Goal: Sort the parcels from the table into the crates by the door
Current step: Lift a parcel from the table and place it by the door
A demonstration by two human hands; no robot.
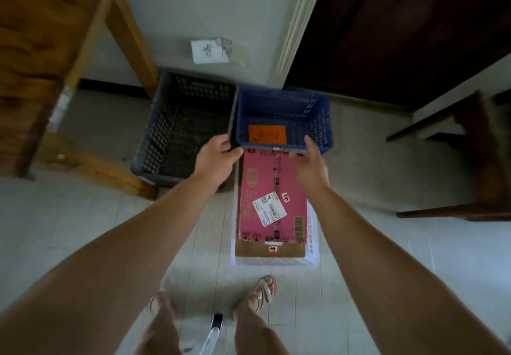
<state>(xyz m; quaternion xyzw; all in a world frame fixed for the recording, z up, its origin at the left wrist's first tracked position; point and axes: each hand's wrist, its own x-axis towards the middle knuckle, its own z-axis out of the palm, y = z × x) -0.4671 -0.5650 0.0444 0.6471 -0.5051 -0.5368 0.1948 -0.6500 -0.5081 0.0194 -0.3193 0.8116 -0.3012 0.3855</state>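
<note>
A pink parcel (272,194) with a white shipping label lies flat in a white crate (313,233) on the floor, on top of a brown cardboard parcel (269,251). My left hand (218,158) is at the pink parcel's far left corner, fingers loosely curled and thumb against the corner. At the far right corner, my right hand (309,161) has relaxed fingers and its thumb on the parcel's top edge. Just beyond stands a blue crate (320,122) with an orange label (266,134). A dark crate (154,139) stands to its left.
A wooden table's legs (130,31) and foot rail stand at the left beside the dark crate. A dark door (401,22) and a wooden bench (481,161) are at the right. A paper note (208,50) hangs on the wall. My sandalled feet are on the tiled floor below.
</note>
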